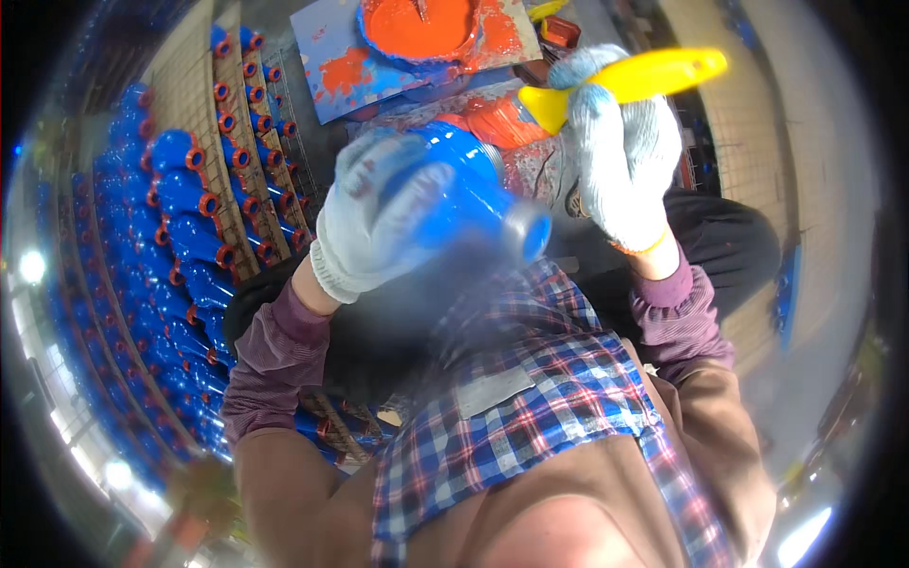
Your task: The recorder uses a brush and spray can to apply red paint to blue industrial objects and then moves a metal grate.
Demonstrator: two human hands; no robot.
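Observation:
My left hand (pixel 383 208), in a white knit glove, is wrapped round a glossy blue metal fitting (pixel 478 194). The fitting is tilted, with a bare grey end toward me. My right hand (pixel 620 156), also gloved in white with some blue stains, grips a paintbrush (pixel 663 74) by its yellow handle. Its orange-red, paint-soaked bristles are at the fitting's far end; whether they touch it I cannot tell. Beyond the fitting, a round tub of orange-red paint (pixel 417 26) sits on a paint-smeared board (pixel 322 62).
Rows of blue fittings with orange-red ends (pixel 189 189) fill the left side, some on wooden strips (pixel 232 142). A small red object (pixel 561 34) lies right of the tub. Tan boards (pixel 757 189) run along the right. My knees flank the work.

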